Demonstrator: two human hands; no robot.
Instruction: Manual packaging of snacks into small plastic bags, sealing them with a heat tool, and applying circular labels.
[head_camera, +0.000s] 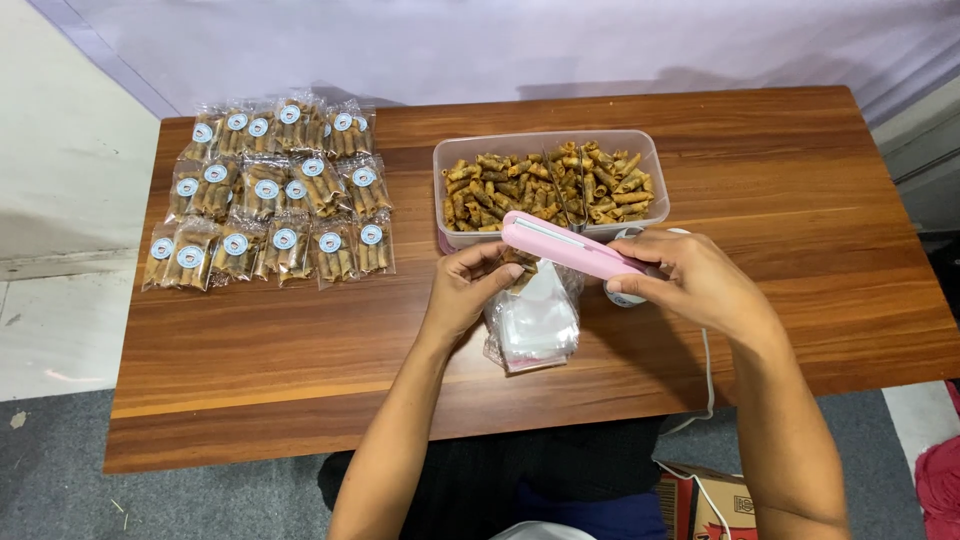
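Currently sealing: right hand (695, 275) grips a pink handheld sealer (572, 247), its jaws over the mouth of a small snack bag (520, 265) pinched closed-fingered by the left hand (468, 285). Bag sits between both hands, above a stack of empty clear bags (538, 325) on the surface (800, 250). Tub of rolled snacks (550, 185) just beyond the hands; finished labelled packets (270, 195) far off the left hand. Next move likely calls for a firm, even squeeze along the bag's mouth.

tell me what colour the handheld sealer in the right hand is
Pale pink, seen in the head view: the sealer is held by the right hand.
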